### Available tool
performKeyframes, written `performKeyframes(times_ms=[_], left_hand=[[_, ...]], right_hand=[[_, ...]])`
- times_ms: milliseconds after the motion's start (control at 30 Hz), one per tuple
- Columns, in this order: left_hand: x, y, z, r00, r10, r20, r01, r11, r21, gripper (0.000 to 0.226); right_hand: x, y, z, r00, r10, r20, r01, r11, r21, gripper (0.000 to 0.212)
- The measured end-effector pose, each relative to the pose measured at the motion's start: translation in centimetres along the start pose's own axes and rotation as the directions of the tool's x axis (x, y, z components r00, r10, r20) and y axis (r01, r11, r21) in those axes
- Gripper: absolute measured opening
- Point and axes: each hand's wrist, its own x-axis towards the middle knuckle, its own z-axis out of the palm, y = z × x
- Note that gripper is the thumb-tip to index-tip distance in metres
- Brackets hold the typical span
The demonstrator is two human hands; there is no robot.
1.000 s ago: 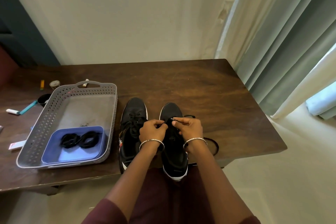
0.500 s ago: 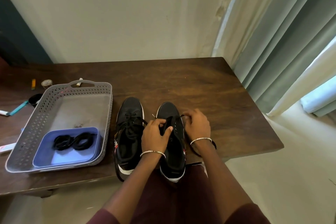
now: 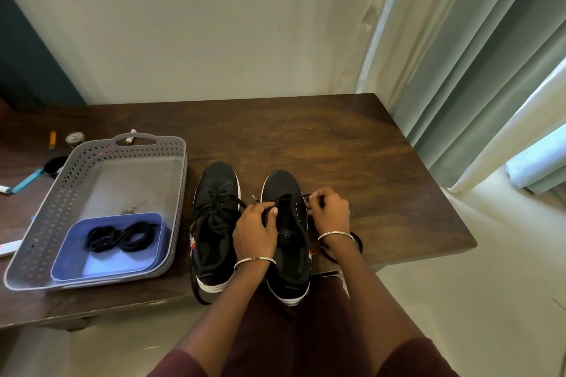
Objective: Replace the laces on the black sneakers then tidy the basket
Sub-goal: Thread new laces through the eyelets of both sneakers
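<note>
Fingers (image 3: 271, 211) of left hand (image 3: 254, 229) grip the barely laced black sneaker (image 3: 280, 185), right hand (image 3: 330, 214) pinching its lace (image 3: 306, 196).

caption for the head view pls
Left hand holds the tongue of the right sneaker while right hand pinches a lace.

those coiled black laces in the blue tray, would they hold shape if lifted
The coiled laces look soft and thin, so they are probably floppy and very light. I see no tie on the two coils, so they may unwind when lifted. Lying flat, they are unlikely to roll.
</note>
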Motion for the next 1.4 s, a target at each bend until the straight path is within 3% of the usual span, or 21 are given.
performKeyframes(times_ms=[167, 300, 367, 467, 733, 1400], left_hand=[[0.0, 0.0, -0.3, 0.999, -0.049, -0.018, 0.047, 0.997, -0.065, 0.019], [0.4, 0.2, -1.1, 0.979, -0.2, 0.048, 0.205, 0.968, -0.147, 0.018], [0.9, 0.0, -1.4, 0.95, -0.292, 0.11, 0.308, 0.932, -0.19, 0.017], [1.6, -0.3, -1.6, 0.907, -0.379, 0.181, 0.417, 0.866, -0.276, 0.015], [2.5, -1.1, -1.6, 0.839, -0.445, 0.314, 0.543, 0.731, -0.413, 0.023], [2.8, -1.3, -2.0, 0.828, -0.432, 0.358, 0.556, 0.711, -0.429, 0.019]], right_hand=[[0.0, 0.2, -0.8, 0.998, 0.016, 0.067, -0.022, 0.996, 0.089, 0.01], [-0.7, -1.5, -2.3, 0.984, -0.075, -0.16, 0.087, 0.994, 0.071, 0.02], [-1.7, -3.1, -2.6, 0.99, -0.12, -0.074, 0.137, 0.941, 0.309, 0.022], [-2.8, -4.5, -1.5, 0.977, -0.108, 0.183, -0.002, 0.856, 0.517, 0.023], [-3.1, -4.2, 1.6, 0.984, 0.053, 0.17, -0.122, 0.895, 0.428, 0.01], [-2.9, -4.3, 4.0, 0.966, 0.173, 0.19, -0.243, 0.855, 0.459, 0.007]])
